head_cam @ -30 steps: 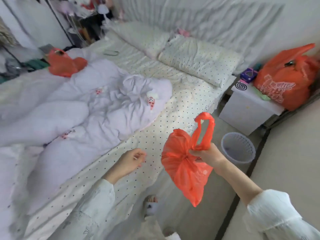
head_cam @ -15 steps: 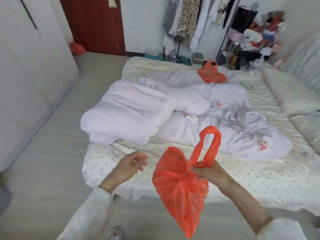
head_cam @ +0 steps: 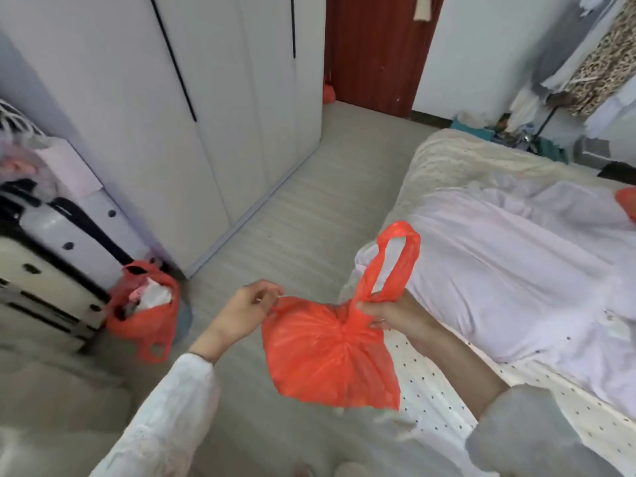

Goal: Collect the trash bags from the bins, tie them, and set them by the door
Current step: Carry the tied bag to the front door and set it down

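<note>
Two hands share one orange bag point(head_cam: 327, 356) in the head view, held up in front of the body over the floor point(head_cam: 296, 208) beside the bed point(head_cam: 516, 270). The right hand point(head_cam: 395, 313) has its fingers curled round the gathered neck just below the handle loop point(head_cam: 395, 259), which stands upright above the fist; gripping there keeps the mouth shut, so nothing should spill while it is carried. The left hand point(head_cam: 247, 308) pinches the bag's upper left edge, probably to steady it or pull the plastic taut; whether a knot is finished cannot be told.

A second orange bag point(head_cam: 144, 304) sits open on the floor against the suitcase point(head_cam: 44, 256) and near the wardrobe point(head_cam: 206, 115), with pale rubbish showing in its mouth, so it likely needs tying next. By the red door point(head_cam: 371, 53) at the far end, a small orange shape point(head_cam: 328, 94) rests on the floor, perhaps a bag already delivered. Another orange scrap point(head_cam: 628, 204) lies on the bedding at the right edge.
</note>
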{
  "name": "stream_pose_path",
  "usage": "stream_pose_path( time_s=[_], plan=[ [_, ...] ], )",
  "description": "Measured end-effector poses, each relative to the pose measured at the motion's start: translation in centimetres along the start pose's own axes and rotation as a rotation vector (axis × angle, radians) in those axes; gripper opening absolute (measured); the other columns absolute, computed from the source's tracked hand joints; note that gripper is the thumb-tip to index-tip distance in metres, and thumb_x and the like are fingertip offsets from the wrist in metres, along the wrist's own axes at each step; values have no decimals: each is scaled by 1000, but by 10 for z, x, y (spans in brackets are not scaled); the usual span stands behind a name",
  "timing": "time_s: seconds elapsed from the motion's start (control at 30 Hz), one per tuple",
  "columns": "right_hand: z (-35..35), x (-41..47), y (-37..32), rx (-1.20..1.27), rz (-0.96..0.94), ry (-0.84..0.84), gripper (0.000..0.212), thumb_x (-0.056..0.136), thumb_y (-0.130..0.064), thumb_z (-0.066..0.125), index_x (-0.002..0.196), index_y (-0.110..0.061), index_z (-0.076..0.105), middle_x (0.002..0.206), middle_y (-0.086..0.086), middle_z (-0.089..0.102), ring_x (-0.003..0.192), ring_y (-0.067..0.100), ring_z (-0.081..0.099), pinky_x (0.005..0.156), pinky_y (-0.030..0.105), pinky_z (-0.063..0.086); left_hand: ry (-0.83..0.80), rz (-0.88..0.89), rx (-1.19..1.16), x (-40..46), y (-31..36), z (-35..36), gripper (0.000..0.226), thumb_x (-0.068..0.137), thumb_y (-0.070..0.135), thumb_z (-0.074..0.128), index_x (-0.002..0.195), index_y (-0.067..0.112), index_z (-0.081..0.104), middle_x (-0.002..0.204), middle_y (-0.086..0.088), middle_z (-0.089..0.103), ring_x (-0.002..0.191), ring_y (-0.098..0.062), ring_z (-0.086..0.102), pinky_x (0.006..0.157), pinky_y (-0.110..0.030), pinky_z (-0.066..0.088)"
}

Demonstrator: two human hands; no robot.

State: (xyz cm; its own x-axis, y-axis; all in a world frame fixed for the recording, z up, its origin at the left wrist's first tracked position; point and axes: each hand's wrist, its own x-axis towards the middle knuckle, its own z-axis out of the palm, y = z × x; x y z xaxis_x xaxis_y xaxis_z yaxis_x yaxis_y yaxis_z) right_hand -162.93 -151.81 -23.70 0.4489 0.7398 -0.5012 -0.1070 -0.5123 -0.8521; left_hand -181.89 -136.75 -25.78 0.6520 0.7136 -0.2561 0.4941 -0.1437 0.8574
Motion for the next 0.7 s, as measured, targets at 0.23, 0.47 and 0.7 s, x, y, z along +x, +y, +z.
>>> stream_pose_path(
  time_s=[0.23, 0.47, 0.7],
  plan=[
    [60, 129, -80, -8, -84, -41, 19, 80, -4, 67, 68, -18, 64, 56, -9, 66, 58, 8, 61, 57, 20, 49, 130, -7, -88, 82, -30, -65, 28, 94, 6, 42, 78, 23, 57, 70, 1, 61, 50, 6, 56, 53, -5, 41],
    [51, 274, -157, -120, -126, 14, 19, 75, -10, 72, 63, -22, 64, 70, -1, 67, 71, 18, 63, 79, 38, 53, 124, -54, -111, 241, -8, -116, 29, 96, 10, 38, 79, 26, 55, 74, 1, 61, 49, 2, 58, 52, -15, 41],
    [3, 409, -255, -83, -147, 85, 14, 75, -9, 72, 66, -19, 67, 75, 9, 68, 76, 24, 62, 80, 42, 51, 71, -14, -107, 402, 50, -168, 28, 96, 15, 38, 80, 26, 58, 77, 3, 63, 58, -1, 58, 59, -21, 41]
  ],
)
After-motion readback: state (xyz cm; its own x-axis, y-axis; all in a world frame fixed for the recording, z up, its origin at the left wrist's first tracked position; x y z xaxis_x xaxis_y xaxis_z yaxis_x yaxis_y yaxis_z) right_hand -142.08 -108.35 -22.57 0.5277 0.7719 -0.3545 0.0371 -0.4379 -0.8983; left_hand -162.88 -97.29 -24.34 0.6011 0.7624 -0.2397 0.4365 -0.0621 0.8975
